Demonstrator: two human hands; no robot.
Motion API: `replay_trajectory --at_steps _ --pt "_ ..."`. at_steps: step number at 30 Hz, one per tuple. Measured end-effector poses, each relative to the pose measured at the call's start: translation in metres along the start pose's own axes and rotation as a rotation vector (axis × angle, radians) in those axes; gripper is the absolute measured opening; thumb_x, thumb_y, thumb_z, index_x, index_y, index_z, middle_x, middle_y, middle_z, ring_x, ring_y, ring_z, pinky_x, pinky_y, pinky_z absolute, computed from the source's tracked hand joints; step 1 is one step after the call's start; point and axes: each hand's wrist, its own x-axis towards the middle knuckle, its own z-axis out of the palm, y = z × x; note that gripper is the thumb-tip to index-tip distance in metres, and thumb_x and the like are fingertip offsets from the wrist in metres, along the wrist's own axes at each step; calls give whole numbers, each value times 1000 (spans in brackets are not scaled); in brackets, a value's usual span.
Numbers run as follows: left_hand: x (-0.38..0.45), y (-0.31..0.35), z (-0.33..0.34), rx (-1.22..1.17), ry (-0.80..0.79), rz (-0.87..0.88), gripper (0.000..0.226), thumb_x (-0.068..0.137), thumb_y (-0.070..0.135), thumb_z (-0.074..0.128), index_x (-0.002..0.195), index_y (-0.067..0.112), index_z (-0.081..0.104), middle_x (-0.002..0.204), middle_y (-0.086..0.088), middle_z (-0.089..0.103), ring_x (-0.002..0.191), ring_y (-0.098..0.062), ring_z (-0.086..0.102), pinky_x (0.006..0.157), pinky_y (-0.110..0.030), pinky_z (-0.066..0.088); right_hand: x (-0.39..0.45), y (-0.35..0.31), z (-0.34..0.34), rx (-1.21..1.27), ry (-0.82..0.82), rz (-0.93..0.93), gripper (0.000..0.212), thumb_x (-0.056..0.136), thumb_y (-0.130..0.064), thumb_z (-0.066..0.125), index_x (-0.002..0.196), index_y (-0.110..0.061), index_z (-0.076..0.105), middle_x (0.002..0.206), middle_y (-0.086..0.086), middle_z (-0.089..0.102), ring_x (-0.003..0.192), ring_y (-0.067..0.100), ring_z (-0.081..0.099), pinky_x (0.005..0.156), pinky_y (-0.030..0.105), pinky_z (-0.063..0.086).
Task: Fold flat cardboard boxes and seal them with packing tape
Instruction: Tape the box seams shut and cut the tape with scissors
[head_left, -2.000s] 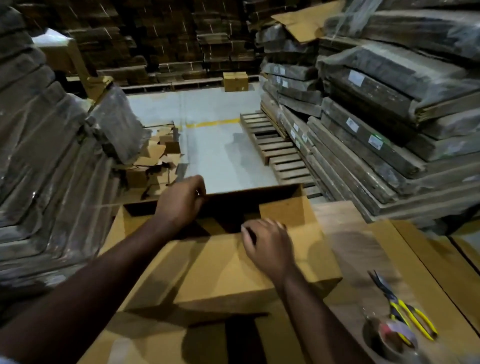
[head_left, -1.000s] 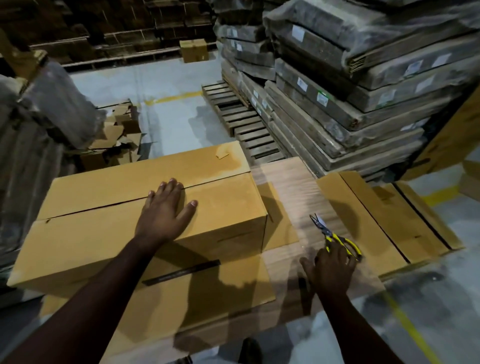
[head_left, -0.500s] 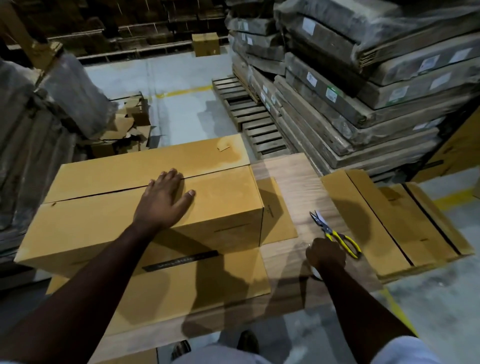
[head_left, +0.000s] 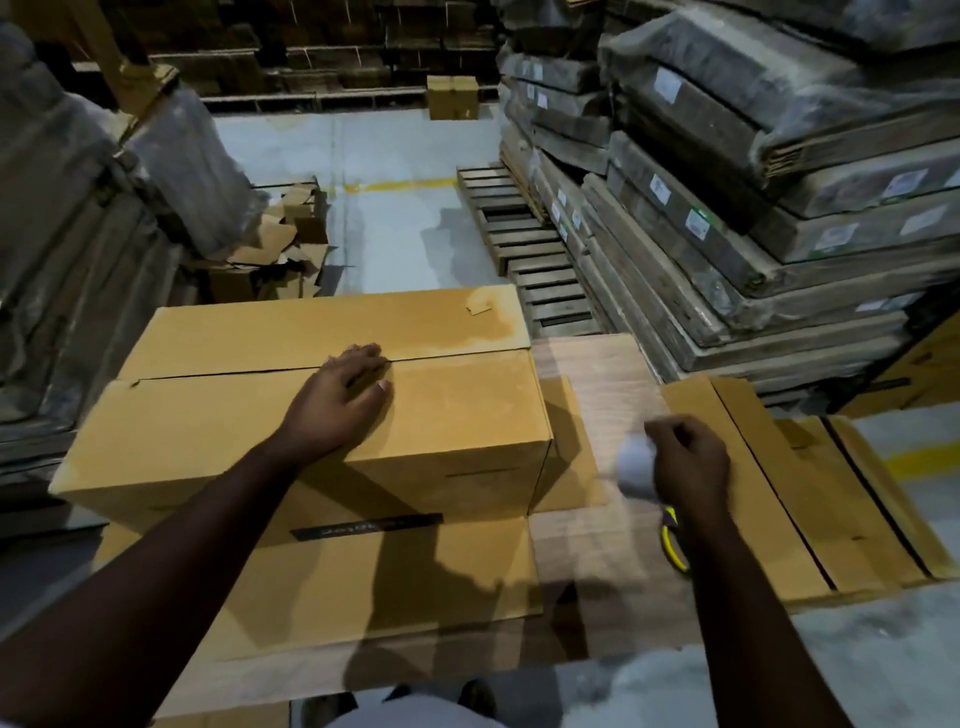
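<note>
Box (head_left: 322, 415) flaps lie closed under the flat, spread left hand (head_left: 337, 402), while the right hand (head_left: 685, 462) grips a blurred tape roll (head_left: 635, 470).

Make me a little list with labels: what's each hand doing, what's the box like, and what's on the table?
left hand: flat on top of the box, across the seam between the flaps
right hand: curled around a blurred whitish roll, likely the tape
box: folded up, flaps closed, no tape visible on the seam
scissors: yellow handles, partly hidden under the right arm
table: wooden, flat cardboard at right
</note>
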Motion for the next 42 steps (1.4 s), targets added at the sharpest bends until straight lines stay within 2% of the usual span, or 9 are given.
replay_trajectory --at_steps 4,8,14,22,25,29,31,36,42 --pt "-2 13 -22 -354 3 -118 34 105 45 55 130 28 71 135 11 66 126 -6 57 112 -41 47 -22 -120 35 -58 45 -519 6 95 -22 69 90 -23 71 94 -1 68 85 21 64 71 32 49" --pt "-5 26 -47 -564 -44 -243 63 94 73 44 125 27 74 126 10 70 118 -7 62 92 -28 48 -54 -190 125 -334 145 -996 8 95 -23 65 90 -19 70 92 3 67 86 25 60 77 40 44" --pt "-1 13 -78 -1157 38 -429 53 95 54 64 122 8 69 105 1 77 100 -14 74 87 -33 61 -108 -216 261 -447 8 -1151 7 89 -19 67 94 -17 71 97 3 67 98 29 62 88 43 44" --pt "0 -65 -116 -1343 132 -591 15 103 4 59 93 0 70 87 -18 68 68 -22 67 65 -28 60 -151 -225 302 -427 -344 -1322 37 93 -31 69 127 -17 71 135 1 67 132 25 57 117 51 35" --pt "1 -79 -122 -1444 107 -565 17 105 5 55 97 3 70 89 -14 73 73 -20 72 74 -29 62 -147 -229 297 -205 -340 -1091 48 94 -35 65 137 -13 63 144 7 61 137 20 53 116 38 39" --pt "-1 -83 -127 -1581 122 -465 17 105 4 54 115 -4 66 92 -13 77 78 -18 75 77 -30 64 -152 -253 308 458 -503 147 62 87 -71 62 128 -25 66 131 14 70 111 23 72 99 37 57" --pt "0 -84 -130 -1632 165 -424 21 105 5 54 119 -7 64 100 -17 77 88 -20 76 83 -29 63 -158 -254 308 706 -745 452 71 87 -66 67 129 -9 68 123 20 74 101 30 75 85 39 63" --pt "1 -85 -140 -1623 236 -412 18 103 5 58 116 -2 68 100 -14 75 91 -19 72 85 -29 62 -148 -247 319 796 -884 304 111 64 -50 98 152 -6 45 146 31 55 113 38 70 82 45 64" --pt "-6 -105 -153 -1475 335 -472 27 96 1 69 118 -15 67 102 -26 72 85 -24 73 85 -33 62 -124 -263 342 457 -760 95 110 41 -88 84 117 -12 59 96 26 73 70 37 70 40 26 44"
